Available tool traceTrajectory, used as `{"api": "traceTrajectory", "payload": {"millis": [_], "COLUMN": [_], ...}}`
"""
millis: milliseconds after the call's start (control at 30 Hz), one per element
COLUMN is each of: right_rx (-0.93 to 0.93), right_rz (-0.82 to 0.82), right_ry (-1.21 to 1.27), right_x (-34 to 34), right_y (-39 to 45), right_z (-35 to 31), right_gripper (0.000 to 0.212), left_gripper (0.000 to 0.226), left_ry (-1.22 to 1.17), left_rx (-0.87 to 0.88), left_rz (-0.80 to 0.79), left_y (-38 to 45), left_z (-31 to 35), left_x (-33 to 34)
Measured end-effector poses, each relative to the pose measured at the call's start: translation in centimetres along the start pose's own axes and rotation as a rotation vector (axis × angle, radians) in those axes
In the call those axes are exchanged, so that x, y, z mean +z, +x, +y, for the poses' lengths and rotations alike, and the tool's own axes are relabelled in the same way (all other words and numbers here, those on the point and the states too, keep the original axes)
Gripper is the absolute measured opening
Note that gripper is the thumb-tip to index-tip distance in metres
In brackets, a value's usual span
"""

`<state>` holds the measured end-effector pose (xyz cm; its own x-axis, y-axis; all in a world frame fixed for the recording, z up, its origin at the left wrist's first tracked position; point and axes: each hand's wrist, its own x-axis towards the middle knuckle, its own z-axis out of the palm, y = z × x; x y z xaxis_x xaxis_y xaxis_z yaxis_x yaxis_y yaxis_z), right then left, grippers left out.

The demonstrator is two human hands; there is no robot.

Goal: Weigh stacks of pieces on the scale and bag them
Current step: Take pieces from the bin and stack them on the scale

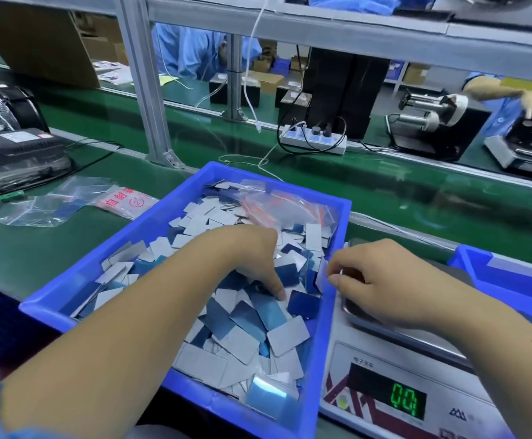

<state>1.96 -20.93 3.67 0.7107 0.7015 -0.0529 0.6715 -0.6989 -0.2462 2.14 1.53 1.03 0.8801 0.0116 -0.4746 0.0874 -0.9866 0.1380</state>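
A blue tray (328, 312) sits on the green desk (36, 248), its long axis running from the near right toward the far left, so that one corner points away toward the metal frame post (150, 99). It is filled with a loose heap of pieces (242, 327), small rectangular cards with white or shiny blue faces, lying flat and tilted with their long sides pointing every which way. A clump of clear bags (290, 205) with red print lies on the heap at the far end of the tray.

The left hand (252, 258) reaches down into the middle of the tray, fingers curled into the pieces and the thumb tip pressed on the heap; whether it actually grips any cannot be told. The right hand (382, 280) hovers at the tray's right wall, above the scale's steel pan, its thumb and forefinger pinching a small upright stack of pieces (321, 275) whose flat faces turn left and right.

The scale (385, 394) stands just beside the tray on the right, touching or nearly touching its wall, with its green lit display (407, 400) facing the person. A second blue tray (512, 280) shows at the right edge, just beyond the scale.

More clear bags (52, 201) lie flat on the desk left of the tray, and a white power strip (315, 141) rests farther back.
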Motion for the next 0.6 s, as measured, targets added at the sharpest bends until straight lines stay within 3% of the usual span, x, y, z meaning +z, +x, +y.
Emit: {"api": "traceTrajectory", "payload": {"millis": [233, 467, 600], "right_rx": [0.003, 0.028, 0.056], "right_rz": [0.034, 0.068, 0.075], "right_ry": [-0.021, 0.02, 0.048], "right_x": [-0.4, -0.7, -0.8], "right_y": [-0.9, -2.3, -2.9], "right_z": [0.6, 1.7, 2.5], "right_gripper": [0.015, 0.015, 0.014], "left_gripper": [0.077, 0.088, 0.037], "left_ry": [0.014, -0.159, -0.318], "left_rx": [0.139, 0.16, 0.115], "left_rz": [0.067, 0.084, 0.166], "left_y": [0.4, 1.1, 1.4], "left_z": [1.5, -0.6, -1.7], "left_x": [-0.6, -1.3, -2.0]}}
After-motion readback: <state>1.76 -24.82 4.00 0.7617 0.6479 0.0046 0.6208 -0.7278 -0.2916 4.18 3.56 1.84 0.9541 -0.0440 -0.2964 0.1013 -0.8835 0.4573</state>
